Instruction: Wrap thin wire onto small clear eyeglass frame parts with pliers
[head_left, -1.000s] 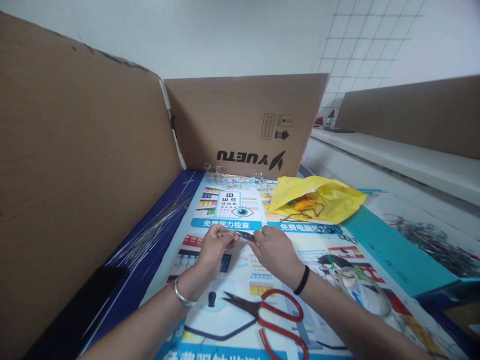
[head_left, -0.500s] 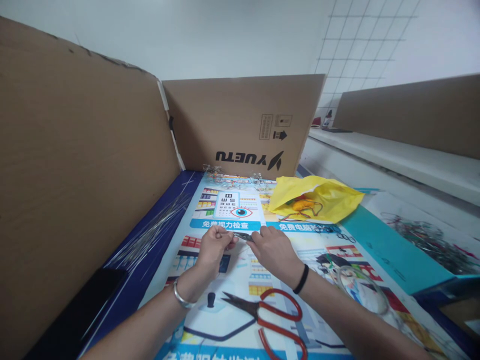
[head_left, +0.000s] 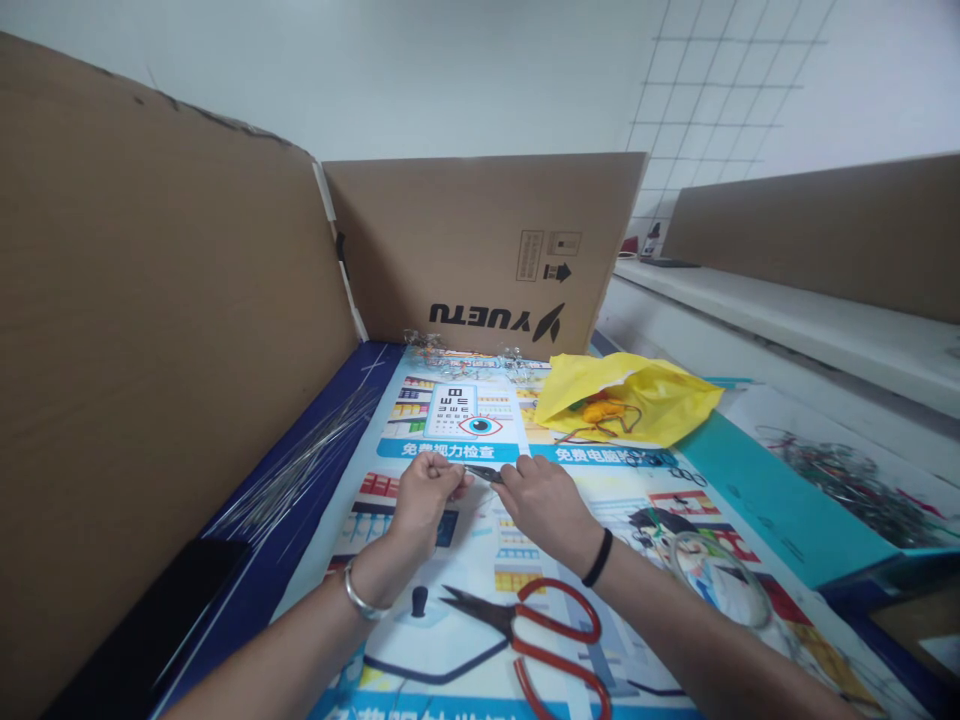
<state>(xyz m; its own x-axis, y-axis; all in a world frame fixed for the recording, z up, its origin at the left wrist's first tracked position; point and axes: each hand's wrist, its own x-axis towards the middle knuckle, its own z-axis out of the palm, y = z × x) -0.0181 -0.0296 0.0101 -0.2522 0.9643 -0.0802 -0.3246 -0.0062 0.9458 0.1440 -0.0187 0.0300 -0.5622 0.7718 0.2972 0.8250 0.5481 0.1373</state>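
Observation:
My right hand [head_left: 546, 508] is closed round a small pair of dark pliers [head_left: 484, 473], whose jaws point left toward my other hand. Thumb and fingers of my left hand [head_left: 427, 497] are pinched together at the tip of the jaws; what they hold is too small to make out. Both hands are above the printed sheet [head_left: 480, 540] on the table. Nearer to me, between my forearms, lie scissors [head_left: 511, 622] with red handles and dark blades, slightly open. A coil of clear line [head_left: 720, 580] lies beside my right forearm.
Thin metal wires [head_left: 289, 470] lie at left beside a black flat object [head_left: 150, 630]. A yellow bag [head_left: 667, 400] with orange cord stands open at back right. Tangled wire pieces [head_left: 847, 480] fill a turquoise-edged box. Cardboard panels [head_left: 480, 240] wall the back and left.
The view has shifted slightly, so everything sits a little further left. Both hands keep the same grip and place over the sheet.

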